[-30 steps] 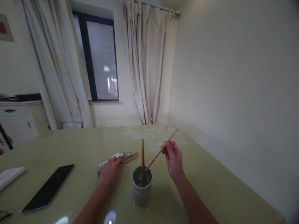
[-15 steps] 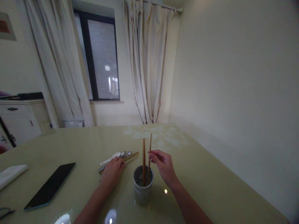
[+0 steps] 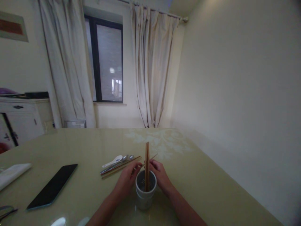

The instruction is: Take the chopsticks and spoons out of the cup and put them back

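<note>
A light grey utensil cup (image 3: 145, 199) stands on the table before me, with wooden chopsticks (image 3: 147, 157) upright in it. Just behind these, a single chopstick (image 3: 154, 156) is held slantwise, its thin end pointing up to the right. My right hand (image 3: 161, 175) pinches it on the cup's right side. On the left side, the fingers of my left hand (image 3: 128, 177) are closed at its lower end, partly hidden. Left of the cup lie a white spoon (image 3: 113, 161), metal spoons (image 3: 124, 158) and more chopsticks (image 3: 117, 169), side by side.
A black tablet or phone (image 3: 53, 186) lies on the glossy table (image 3: 89, 144) at left. Beyond it are a white packet (image 3: 14, 174) and a dark thin object (image 3: 8, 212) at the edge. A wall (image 3: 235, 110) borders the table's right side.
The chopstick in my right hand has come out of the cup and tilted from upright to slanted. My left hand has moved right, from the laid-out utensils to this chopstick.
</note>
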Tool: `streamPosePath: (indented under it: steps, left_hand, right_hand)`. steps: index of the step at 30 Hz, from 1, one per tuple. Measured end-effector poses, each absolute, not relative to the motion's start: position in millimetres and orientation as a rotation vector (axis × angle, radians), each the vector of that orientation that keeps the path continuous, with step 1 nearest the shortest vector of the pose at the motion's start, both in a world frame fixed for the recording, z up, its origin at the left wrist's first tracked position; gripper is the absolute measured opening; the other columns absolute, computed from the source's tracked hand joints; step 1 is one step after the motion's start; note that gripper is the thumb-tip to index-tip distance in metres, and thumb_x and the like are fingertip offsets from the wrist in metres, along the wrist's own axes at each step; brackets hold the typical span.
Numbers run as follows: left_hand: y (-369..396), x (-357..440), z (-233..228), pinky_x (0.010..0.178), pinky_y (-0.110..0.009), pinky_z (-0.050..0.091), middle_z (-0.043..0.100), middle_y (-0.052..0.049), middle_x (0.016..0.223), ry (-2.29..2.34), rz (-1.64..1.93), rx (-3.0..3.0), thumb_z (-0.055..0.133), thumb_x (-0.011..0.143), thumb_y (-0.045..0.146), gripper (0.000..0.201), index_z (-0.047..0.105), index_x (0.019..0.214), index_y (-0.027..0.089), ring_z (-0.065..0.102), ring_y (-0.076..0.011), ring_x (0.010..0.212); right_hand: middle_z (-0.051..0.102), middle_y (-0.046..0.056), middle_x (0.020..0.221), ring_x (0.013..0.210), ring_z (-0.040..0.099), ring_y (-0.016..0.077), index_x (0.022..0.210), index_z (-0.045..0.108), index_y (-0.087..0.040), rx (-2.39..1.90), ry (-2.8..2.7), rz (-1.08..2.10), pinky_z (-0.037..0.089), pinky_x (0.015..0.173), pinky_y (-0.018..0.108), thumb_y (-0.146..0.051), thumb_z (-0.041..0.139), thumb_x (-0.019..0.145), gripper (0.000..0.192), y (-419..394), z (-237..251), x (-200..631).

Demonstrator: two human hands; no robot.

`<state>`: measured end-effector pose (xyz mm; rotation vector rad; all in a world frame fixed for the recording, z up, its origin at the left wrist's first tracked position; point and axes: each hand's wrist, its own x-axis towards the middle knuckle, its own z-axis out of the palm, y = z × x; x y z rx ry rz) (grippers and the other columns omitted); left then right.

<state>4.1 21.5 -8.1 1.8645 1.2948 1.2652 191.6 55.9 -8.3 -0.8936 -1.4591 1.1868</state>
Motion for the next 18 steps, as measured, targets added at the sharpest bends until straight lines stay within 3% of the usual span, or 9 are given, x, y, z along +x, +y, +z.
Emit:
streamPosePath:
  steps: [4, 8, 12, 18]
  left_hand:
    - [20.5, 7.9, -6.7, 0.087, -0.036, 0.055, 0.079, -0.009, 0.107, 1.248, 1.221, 1.886, 0.05, 0.102, 0.042, 0.032, 0.074, 0.111, 0.022, 0.073, -0.026, 0.097]
    - [28.0, -13.0, -7.3, 0.096, -0.042, 0.053, 0.077, -0.01, 0.108, 1.642, 1.139, 2.05, 0.043, 0.105, 0.038, 0.035, 0.074, 0.102, 0.022, 0.07, -0.0288, 0.105]
    - [32.9, -38.3, -11.2, 0.101, -0.048, 0.048, 0.073, -0.014, 0.12, 2.157, 0.69, 2.204, 0.049, 0.099, 0.024, 0.028, 0.074, 0.111, 0.019, 0.065, -0.0339, 0.117]
    - [33.3, -44.2, -9.6, 0.098, -0.044, 0.048, 0.074, -0.013, 0.115, 2.19, 0.513, 2.208, 0.049, 0.1, 0.027, 0.024, 0.072, 0.1, 0.02, 0.065, -0.0318, 0.113]
  right_hand:
    - [0.072, 0.003, 0.077, 0.072, 0.065, 0.0206, 0.082, 0.075, -0.018, -0.87, -1.385, 1.166, 0.049, 0.064, 0.028, -0.069, 0.076, 0.082, 0.05, 52.3, -1.8, 189.0]
    - [0.077, 0.01, 0.094, 0.075, 0.068, 0.0206, 0.095, 0.073, -0.019, -0.859, -1.112, 0.953, 0.051, 0.064, 0.03, -0.067, 0.076, 0.084, 0.05, 55.8, 17.1, 210.6]
    - [0.074, 0.005, 0.087, 0.073, 0.063, 0.0176, 0.101, 0.074, -0.019, -0.753, -0.894, 0.751, 0.052, 0.065, 0.029, -0.06, 0.082, 0.082, 0.045, 61.2, 39.5, 247.1]
    - [0.072, 0.002, 0.079, 0.067, 0.061, 0.0156, 0.098, 0.079, -0.022, -0.626, -0.833, 0.924, 0.054, 0.064, 0.028, -0.056, 0.091, 0.074, 0.044, 50.1, 54.9, 254.7]
